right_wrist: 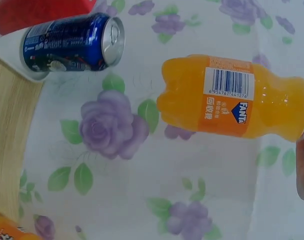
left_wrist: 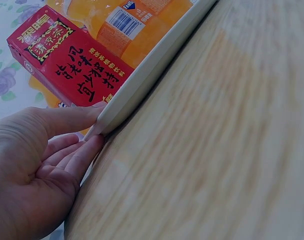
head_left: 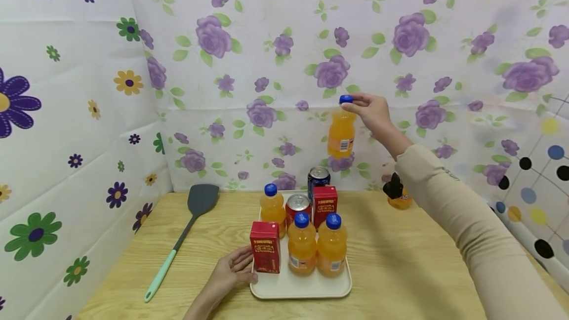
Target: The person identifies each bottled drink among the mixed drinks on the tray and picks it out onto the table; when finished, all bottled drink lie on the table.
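Head view bright, soft shadow on table [head_left: 426,265]; wrist views dimmer, table blurred in left.

A bottle [right_wrist: 232,97] centre-right in the right wrist view is showing "FANTA" and "6 954767 441276"; upper-left in the left, a box [left_wrist: 69,62] "清凉茶".

The head camera looks from above, forward and down, over the tray [head_left: 306,289] and surface [head_left: 391,270]. The left wrist view, tilted, is low and close to the tray, sharing the front red box [head_left: 265,250] with the head; the right one, turned sideways, shares from near the raised bottle [head_left: 341,135] and blue can [head_left: 318,178]
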The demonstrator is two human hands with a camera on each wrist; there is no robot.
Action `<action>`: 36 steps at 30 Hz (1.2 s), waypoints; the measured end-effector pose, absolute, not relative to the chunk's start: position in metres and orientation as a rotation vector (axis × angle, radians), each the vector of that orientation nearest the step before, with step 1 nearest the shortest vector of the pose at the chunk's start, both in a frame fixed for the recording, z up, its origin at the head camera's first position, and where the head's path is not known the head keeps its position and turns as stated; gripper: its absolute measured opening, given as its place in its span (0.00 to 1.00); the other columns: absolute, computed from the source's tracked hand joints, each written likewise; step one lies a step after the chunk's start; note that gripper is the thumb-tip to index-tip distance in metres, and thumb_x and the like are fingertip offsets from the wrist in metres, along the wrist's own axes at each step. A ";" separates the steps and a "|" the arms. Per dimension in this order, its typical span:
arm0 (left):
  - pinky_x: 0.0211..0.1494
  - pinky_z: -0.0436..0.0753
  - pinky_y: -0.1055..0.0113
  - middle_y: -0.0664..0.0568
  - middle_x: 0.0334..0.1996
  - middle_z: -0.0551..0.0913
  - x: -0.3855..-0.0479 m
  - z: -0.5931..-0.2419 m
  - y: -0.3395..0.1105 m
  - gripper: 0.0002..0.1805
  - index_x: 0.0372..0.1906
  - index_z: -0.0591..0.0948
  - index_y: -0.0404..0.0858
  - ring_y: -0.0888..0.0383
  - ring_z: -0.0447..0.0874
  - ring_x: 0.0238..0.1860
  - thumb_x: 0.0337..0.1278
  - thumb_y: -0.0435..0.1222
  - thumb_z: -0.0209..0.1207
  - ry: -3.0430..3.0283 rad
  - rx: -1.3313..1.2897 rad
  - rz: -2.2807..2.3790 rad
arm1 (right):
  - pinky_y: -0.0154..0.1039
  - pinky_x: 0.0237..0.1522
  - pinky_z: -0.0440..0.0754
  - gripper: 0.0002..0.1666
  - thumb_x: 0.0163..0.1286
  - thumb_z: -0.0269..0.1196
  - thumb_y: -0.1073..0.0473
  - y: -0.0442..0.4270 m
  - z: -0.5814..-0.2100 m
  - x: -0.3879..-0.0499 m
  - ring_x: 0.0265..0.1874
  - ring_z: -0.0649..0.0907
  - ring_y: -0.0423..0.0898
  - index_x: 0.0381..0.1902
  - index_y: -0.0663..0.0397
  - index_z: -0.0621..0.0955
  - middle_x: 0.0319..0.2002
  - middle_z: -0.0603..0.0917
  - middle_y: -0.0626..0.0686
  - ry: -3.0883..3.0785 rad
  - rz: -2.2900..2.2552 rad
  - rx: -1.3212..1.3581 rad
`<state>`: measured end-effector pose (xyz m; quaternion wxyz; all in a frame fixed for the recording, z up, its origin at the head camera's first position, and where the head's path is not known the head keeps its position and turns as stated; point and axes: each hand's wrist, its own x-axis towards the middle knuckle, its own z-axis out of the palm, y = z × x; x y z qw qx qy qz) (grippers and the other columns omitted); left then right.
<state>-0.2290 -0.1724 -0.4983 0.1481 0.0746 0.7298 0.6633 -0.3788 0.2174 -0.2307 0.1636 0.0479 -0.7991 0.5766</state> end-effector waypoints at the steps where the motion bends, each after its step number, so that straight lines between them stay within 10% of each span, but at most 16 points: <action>1: 0.65 0.81 0.60 0.29 0.70 0.63 -0.229 -0.498 -0.173 0.46 0.71 0.59 0.24 0.37 0.64 0.71 0.47 0.25 0.69 2.101 0.210 1.907 | 0.44 0.74 0.70 0.34 0.64 0.67 0.46 0.222 -0.232 -0.378 0.62 0.79 0.51 0.64 0.57 0.76 0.60 0.81 0.59 -2.266 1.647 0.126; 14: 0.66 0.80 0.61 0.29 0.71 0.62 -0.230 -0.498 -0.170 0.47 0.72 0.59 0.24 0.37 0.64 0.72 0.47 0.27 0.70 2.105 0.217 1.882 | 0.45 0.73 0.70 0.37 0.63 0.66 0.42 0.277 -0.270 -0.364 0.62 0.79 0.51 0.64 0.56 0.76 0.56 0.85 0.49 -2.267 1.567 -0.049; 36: 0.64 0.82 0.61 0.29 0.71 0.62 -0.233 -0.496 -0.170 0.48 0.72 0.59 0.26 0.37 0.63 0.72 0.47 0.29 0.71 2.135 0.130 1.832 | 0.48 0.72 0.71 0.35 0.65 0.66 0.47 0.291 -0.344 -0.365 0.64 0.77 0.55 0.65 0.57 0.74 0.62 0.78 0.61 -2.375 1.585 -0.179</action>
